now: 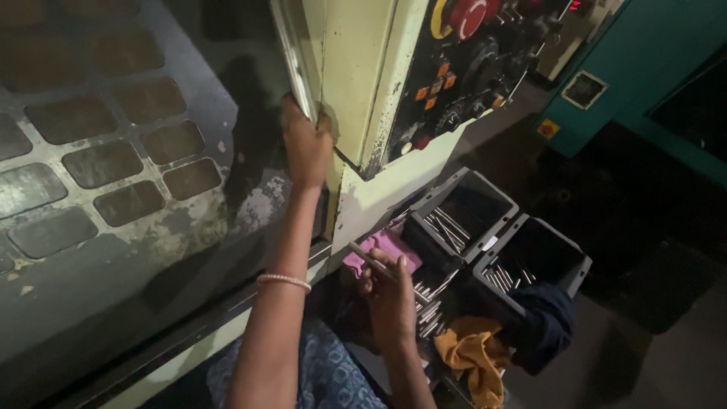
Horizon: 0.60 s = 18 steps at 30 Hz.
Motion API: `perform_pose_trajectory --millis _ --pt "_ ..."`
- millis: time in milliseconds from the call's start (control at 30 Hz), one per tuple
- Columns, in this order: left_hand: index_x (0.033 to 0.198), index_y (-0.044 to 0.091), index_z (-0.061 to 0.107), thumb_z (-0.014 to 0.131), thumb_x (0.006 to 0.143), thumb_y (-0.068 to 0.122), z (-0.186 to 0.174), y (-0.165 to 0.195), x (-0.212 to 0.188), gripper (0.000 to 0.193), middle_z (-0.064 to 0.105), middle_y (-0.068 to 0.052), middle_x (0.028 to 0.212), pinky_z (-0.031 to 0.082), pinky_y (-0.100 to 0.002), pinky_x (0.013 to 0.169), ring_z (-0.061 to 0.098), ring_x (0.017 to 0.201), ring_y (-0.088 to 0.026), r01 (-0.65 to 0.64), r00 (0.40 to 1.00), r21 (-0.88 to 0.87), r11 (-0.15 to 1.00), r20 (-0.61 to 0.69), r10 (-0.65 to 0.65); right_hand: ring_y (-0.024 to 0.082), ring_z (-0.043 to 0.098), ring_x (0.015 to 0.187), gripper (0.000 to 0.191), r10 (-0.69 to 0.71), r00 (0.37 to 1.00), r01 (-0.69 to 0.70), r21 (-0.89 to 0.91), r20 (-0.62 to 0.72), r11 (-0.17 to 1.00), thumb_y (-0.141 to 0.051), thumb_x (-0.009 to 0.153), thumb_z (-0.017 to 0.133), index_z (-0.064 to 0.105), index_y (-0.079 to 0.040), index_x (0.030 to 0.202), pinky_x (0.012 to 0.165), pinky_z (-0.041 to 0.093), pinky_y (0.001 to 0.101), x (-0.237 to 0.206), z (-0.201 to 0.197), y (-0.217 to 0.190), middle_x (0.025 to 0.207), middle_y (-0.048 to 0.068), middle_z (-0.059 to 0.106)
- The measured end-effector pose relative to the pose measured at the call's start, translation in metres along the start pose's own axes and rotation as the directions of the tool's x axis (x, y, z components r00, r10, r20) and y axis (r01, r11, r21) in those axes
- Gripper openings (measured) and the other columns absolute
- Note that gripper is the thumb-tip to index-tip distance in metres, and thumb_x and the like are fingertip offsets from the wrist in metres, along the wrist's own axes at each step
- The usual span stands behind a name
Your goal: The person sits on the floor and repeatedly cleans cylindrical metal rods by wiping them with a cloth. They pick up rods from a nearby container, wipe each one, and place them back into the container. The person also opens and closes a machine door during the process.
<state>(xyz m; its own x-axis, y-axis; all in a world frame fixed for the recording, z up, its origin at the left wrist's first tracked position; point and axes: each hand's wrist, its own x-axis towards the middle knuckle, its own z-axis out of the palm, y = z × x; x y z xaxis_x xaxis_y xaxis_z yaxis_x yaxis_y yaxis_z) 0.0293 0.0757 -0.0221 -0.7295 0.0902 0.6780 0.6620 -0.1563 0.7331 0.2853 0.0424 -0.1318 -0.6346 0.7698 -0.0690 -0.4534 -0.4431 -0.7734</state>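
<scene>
My left hand (305, 144) reaches up and grips the metal edge handle (294, 68) of the machine's sliding door (113, 167), a grey panel with rows of dark window cells. A beaded bracelet (283, 281) circles that wrist. My right hand (388, 291) is lower, near my lap, closed on a thin metal rod (366, 256) that sticks out up and to the left. Just beyond it lies a pink cloth (385, 246).
Two dark bins (460, 198) (564, 261) hold several metal rods, and more rods (428, 303) lie loose beside my right hand. An orange cloth (475, 356) and a dark blue cloth (547, 322) lie below. The control panel (469, 68) has a red button. A teal machine (644, 68) stands far right.
</scene>
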Motion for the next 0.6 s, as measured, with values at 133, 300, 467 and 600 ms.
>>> perform_pose_trajectory --millis 133,300,467,600 --pt "0.137 0.001 0.039 0.058 0.094 0.007 -0.002 0.002 -0.002 0.048 0.072 -0.026 0.099 0.058 -0.045 0.076 0.077 0.087 -0.039 0.200 0.977 -0.082 0.976 0.091 -0.193 0.017 0.056 0.079 0.054 -0.046 0.990 0.035 0.078 0.137 0.996 -0.048 0.107 0.044 0.066 0.000 0.119 0.070 0.044 0.0291 -0.005 0.008 -0.001 0.088 0.009 0.063" --pt "0.140 0.003 0.038 0.058 0.095 0.010 0.001 -0.007 -0.004 0.050 0.072 -0.026 0.098 0.059 -0.044 0.077 0.078 0.088 -0.038 0.201 0.976 -0.097 0.975 0.105 -0.191 0.016 0.053 0.073 0.051 -0.025 0.993 0.012 0.109 0.118 0.994 -0.046 0.106 0.046 0.065 -0.001 0.120 0.067 0.043 0.0298 -0.008 0.021 -0.001 0.085 0.008 0.062" --pt "0.142 0.002 0.038 0.061 0.096 0.005 0.005 -0.020 -0.006 0.052 0.070 -0.030 0.108 0.056 -0.049 0.083 0.072 0.100 -0.046 -0.008 0.999 -0.020 1.000 0.043 0.008 0.016 0.054 0.072 0.047 -0.043 0.986 0.024 0.117 0.159 0.993 -0.044 0.105 0.049 0.065 -0.002 0.119 0.065 0.044 0.0298 -0.013 0.038 -0.008 0.086 0.007 0.060" --pt "0.141 0.002 0.037 0.060 0.096 0.005 0.004 -0.016 -0.005 0.050 0.071 -0.029 0.106 0.057 -0.048 0.080 0.074 0.097 -0.043 0.096 0.994 -0.025 0.995 0.059 -0.094 0.014 0.053 0.073 0.043 -0.049 0.990 0.030 0.142 0.135 0.989 -0.040 0.104 0.053 0.064 -0.002 0.121 0.065 0.043 0.0286 -0.013 0.051 -0.013 0.087 0.005 0.060"
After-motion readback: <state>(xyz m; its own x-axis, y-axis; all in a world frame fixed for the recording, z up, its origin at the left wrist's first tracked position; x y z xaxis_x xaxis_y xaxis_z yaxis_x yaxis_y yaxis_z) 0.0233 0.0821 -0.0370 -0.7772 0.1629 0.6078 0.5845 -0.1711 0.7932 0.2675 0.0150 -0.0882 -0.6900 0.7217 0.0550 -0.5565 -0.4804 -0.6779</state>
